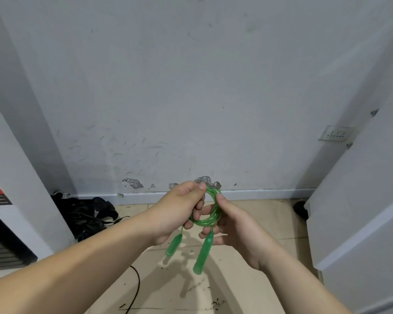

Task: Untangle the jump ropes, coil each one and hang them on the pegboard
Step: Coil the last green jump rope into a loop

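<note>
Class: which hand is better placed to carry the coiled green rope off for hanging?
Probably left: the left hand curls fingers through the green rope, thumb on top; the right hand only pinches its side.

Translucent green jump rope (208, 217) with green handles (203, 252), grey-white scuffed wall (191, 87), beige tiled floor (247, 279), black bag (89, 214)

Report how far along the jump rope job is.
Done: the green jump rope is wound into a small coil, its two handles dangling below. In hand: the left hand and right hand both grip the coil in front of the wall. Left: hanging it up. No pegboard shows in this view, and no other jump rope either.
</note>
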Available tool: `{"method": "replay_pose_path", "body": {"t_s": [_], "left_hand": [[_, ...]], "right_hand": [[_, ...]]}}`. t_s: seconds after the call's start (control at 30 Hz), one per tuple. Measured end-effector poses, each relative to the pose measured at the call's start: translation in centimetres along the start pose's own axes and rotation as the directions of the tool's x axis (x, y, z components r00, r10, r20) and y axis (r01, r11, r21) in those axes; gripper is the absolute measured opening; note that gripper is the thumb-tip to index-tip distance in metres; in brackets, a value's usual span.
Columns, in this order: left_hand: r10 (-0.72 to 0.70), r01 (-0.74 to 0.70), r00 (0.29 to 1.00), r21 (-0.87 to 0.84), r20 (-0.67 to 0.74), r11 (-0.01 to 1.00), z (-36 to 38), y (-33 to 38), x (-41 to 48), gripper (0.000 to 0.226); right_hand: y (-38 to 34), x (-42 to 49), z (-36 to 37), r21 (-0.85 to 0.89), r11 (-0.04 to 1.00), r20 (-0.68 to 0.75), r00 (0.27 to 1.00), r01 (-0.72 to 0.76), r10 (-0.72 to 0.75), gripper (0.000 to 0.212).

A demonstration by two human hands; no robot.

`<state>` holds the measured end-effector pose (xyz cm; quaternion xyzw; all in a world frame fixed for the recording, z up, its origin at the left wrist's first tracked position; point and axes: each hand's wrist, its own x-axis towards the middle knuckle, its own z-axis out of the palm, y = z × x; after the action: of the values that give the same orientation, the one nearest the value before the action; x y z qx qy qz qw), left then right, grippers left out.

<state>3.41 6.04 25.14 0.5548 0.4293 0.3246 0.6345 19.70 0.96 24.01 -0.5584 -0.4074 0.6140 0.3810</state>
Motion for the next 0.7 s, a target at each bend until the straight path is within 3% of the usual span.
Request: {"method": "replay_pose_path", "body": {"t_s": [0.1,0.27,0.37,0.53,0.7], "left_hand": [[0.023,-0.023,1.000,0.001,0.016,1.000,-0.2,0.6,0.9,0.030],[0.040,-0.041,0.999,0.055,0.024,0.998,-1.0,0.9,4.7,0.029],[0.028,-0.038,0.997,0.157,0.067,0.987,-2.1,1.6,8.7,0.031],[0.022,-0.052,0.992,0.234,0.128,0.971,-3.9,6.3,15.4,0.038],[0.007,-0.030,0.993,0.189,0.119,0.982,-4.6,16.1,17.3,0.032]], "right_hand": [[-0.7,0.1,0.0,-0.169,0.982,-0.084,0.991,0.086,-0.102,0.047],[-2.4,3.0,-1.9,-0.078,0.995,-0.144,0.987,0.056,-0.067,0.034],[-4.3,6.5,-4.3,-0.195,0.979,-0.123,0.989,0.053,-0.078,0.030],[-10.4,11.6,-7.3,-0.223,0.973,-0.046,0.997,0.053,-0.065,0.019],[-20.5,11.4,-7.5,-0.155,0.988,-0.054,0.998,0.005,-0.014,0.038]]}}
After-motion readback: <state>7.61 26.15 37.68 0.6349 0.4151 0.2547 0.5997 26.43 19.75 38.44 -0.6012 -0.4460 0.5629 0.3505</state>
